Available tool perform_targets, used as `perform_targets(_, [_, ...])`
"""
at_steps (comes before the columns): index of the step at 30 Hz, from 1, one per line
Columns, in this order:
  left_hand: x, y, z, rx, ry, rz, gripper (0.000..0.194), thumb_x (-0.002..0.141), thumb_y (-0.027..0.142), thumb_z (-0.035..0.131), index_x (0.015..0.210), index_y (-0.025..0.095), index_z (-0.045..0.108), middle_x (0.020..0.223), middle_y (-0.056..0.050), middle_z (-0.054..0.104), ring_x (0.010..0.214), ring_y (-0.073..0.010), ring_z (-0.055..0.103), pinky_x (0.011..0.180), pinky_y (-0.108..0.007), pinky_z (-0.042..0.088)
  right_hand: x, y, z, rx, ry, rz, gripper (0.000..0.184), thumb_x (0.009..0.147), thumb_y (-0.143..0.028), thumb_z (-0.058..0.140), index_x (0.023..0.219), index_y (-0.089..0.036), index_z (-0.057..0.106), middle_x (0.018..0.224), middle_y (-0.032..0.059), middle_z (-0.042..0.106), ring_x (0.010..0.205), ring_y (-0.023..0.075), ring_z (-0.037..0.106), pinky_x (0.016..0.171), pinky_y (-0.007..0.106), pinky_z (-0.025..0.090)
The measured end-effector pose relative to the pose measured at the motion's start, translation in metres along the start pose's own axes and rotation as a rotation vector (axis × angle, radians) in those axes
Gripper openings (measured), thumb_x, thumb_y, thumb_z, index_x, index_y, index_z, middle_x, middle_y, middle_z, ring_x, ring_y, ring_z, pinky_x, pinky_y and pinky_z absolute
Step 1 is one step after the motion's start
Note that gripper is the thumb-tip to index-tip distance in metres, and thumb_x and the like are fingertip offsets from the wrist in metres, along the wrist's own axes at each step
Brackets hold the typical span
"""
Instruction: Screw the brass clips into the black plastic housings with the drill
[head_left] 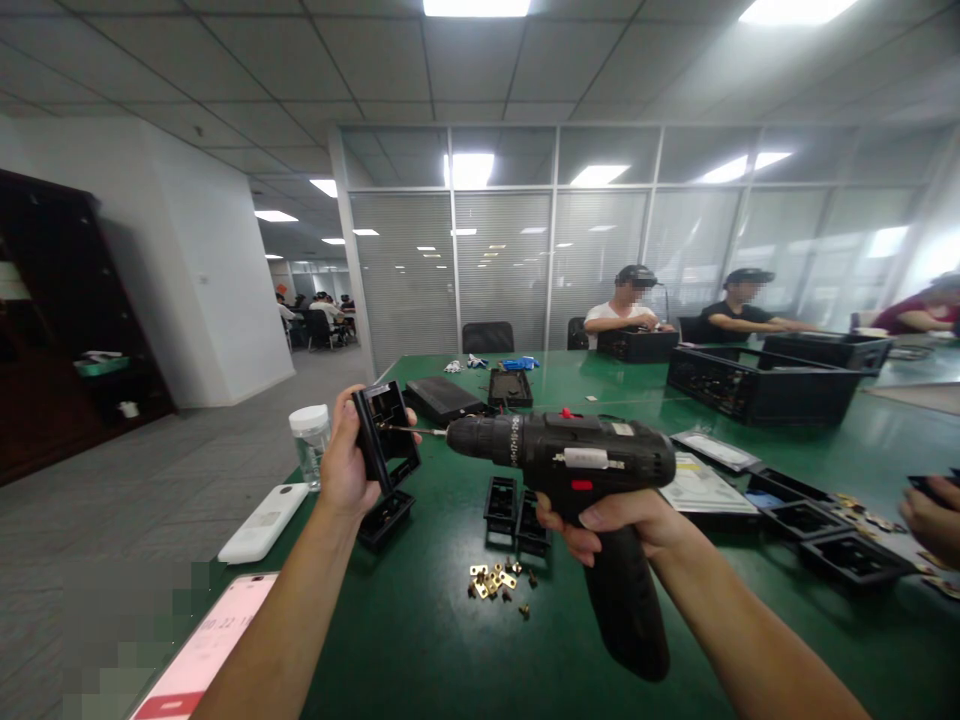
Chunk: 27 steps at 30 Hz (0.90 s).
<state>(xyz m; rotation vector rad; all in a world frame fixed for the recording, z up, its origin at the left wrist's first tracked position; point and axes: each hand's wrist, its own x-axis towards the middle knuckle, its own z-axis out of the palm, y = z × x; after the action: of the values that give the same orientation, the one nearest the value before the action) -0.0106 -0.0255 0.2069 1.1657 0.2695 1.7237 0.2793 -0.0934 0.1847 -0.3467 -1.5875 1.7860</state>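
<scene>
My right hand [607,520] is wrapped round the grip of a black cordless drill [562,450], its long bit pointing left. Fingers of my left hand [350,460] close round a black plastic frame [391,440], held up off the table and tilted. The bit's tip reaches into that frame; whether it sits on a screw is too small to tell. Below the left hand lies another black plastic housing [386,518]. Two similar black frames [500,508] stand under the drill. In front of them is a small pile of brass plates [491,580] and dark screws.
A clear jar with white lid [309,440], a white power bank [262,522] and a phone [214,640] line the green table's left edge. More black frames [855,555] lie right, near another person's hand [934,520]. Large black cases [761,380] stand farther back, with co-workers behind.
</scene>
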Motion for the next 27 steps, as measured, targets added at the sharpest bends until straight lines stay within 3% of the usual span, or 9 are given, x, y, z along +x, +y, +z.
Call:
perform_targets(4, [0.0,0.001,0.0,0.002,0.0,-0.011,0.05,0.076,0.054,0.074,0.106,0.025,0.047,0.085,-0.002,0.07,0.077,-0.0243,0.073,0.058,-0.035,0.061,-0.001,-0.002,0.006,-0.026,0.082,0.035,0.032,0.069,-0.033,0.072,0.095,-0.016,0.068,0.083,0.0055,0.057,0.055,0.0068,0.046,0.055,0.024,0.045])
perform_targets(10, [-0.002,0.003,0.002,0.021,-0.002,0.002,0.052,0.075,0.055,0.074,0.106,0.027,0.045,0.084,-0.002,0.071,0.072,-0.0252,0.073,0.052,-0.035,0.06,-0.003,-0.006,0.009,-0.044,0.098,0.05,0.031,0.068,-0.035,0.073,0.091,-0.016,0.068,0.082,0.0056,0.057,0.054,0.0059,0.046,0.055,0.023,0.044])
perform_targets(15, [-0.002,0.003,0.003,0.02,-0.004,0.029,0.047,0.078,0.054,0.073,0.105,0.026,0.046,0.087,-0.002,0.071,0.076,-0.0257,0.073,0.054,-0.034,0.06,-0.002,-0.002,0.003,-0.025,0.032,0.021,0.035,0.064,-0.035,0.075,0.093,-0.016,0.069,0.081,0.0051,0.059,0.052,0.0059,0.044,0.051,0.023,0.044])
perform_targets(19, [-0.002,0.002,0.002,0.015,-0.008,0.019,0.047,0.078,0.054,0.073,0.106,0.027,0.047,0.088,-0.003,0.071,0.078,-0.0268,0.073,0.055,-0.035,0.061,-0.003,-0.001,0.001,-0.051,0.085,0.036,0.03,0.069,-0.034,0.072,0.094,-0.016,0.07,0.081,0.0056,0.058,0.055,0.0071,0.047,0.055,0.023,0.045])
perform_targets(22, [-0.002,0.003,0.001,0.02,-0.003,0.008,0.047,0.078,0.054,0.073,0.107,0.027,0.046,0.087,-0.003,0.071,0.077,-0.0265,0.073,0.054,-0.035,0.061,-0.002,0.002,-0.002,0.006,-0.003,-0.008,0.034,0.067,-0.032,0.074,0.096,-0.015,0.069,0.083,0.0053,0.059,0.052,0.0055,0.045,0.052,0.022,0.045])
perform_targets(27, [-0.002,0.003,0.001,0.015,0.003,0.0,0.043,0.08,0.052,0.07,0.106,0.027,0.048,0.086,-0.002,0.071,0.076,-0.0254,0.073,0.054,-0.035,0.061,0.0,0.005,-0.005,0.001,-0.031,-0.017,0.032,0.07,-0.031,0.073,0.098,-0.015,0.069,0.084,0.0048,0.06,0.054,0.0057,0.047,0.054,0.022,0.045])
